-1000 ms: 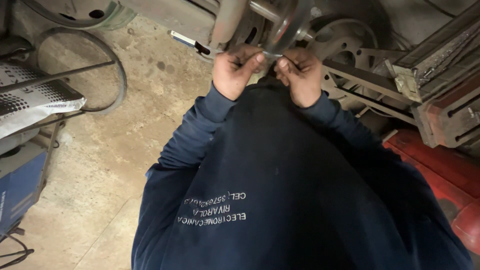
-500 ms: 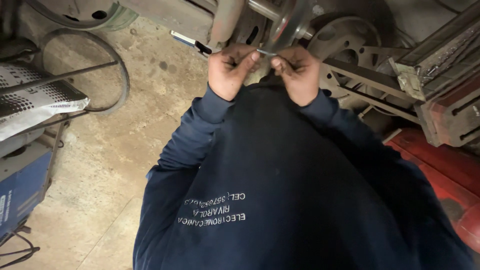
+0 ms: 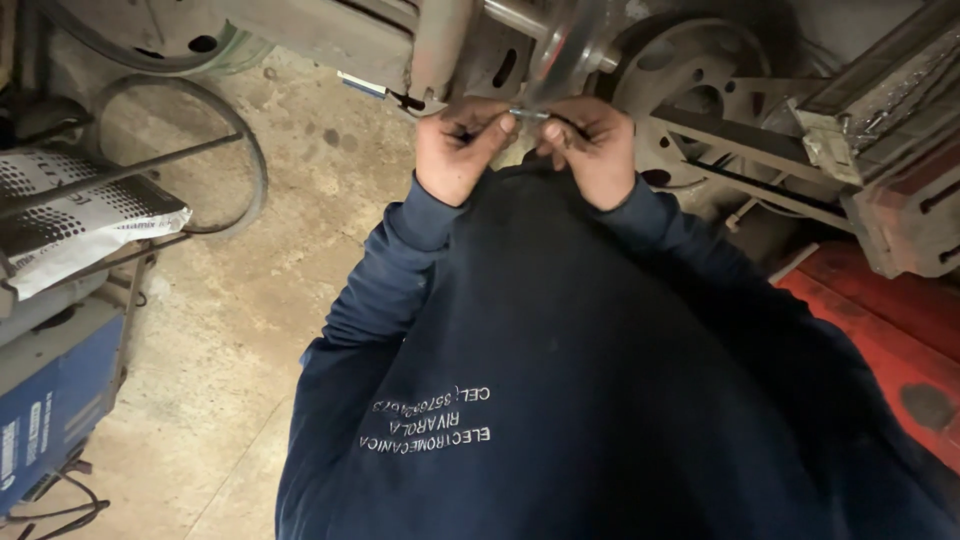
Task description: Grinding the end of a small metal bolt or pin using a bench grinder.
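My left hand [image 3: 458,152] and my right hand [image 3: 592,150] are raised close together in front of my chest, knuckles up. Between their fingertips they pinch a small thin metal piece [image 3: 530,115], each hand on one end. It sits just below a shiny metal disc [image 3: 568,42] on a machine shaft. Both arms are in dark blue sleeves, and my dark blue sweatshirt [image 3: 560,380] fills the lower part of the view.
A grey spoked wheel [image 3: 690,70] and metal frame bars [image 3: 760,150] lie behind my right hand. A red machine body [image 3: 880,330] is at the right. On the left are a white printed sack [image 3: 80,220], a blue box [image 3: 50,410] and a metal hoop [image 3: 200,150] on the concrete floor [image 3: 220,380].
Both hands stay pinched on the small metal piece under the disc. They shift only slightly, and the fingers work a little at the piece.
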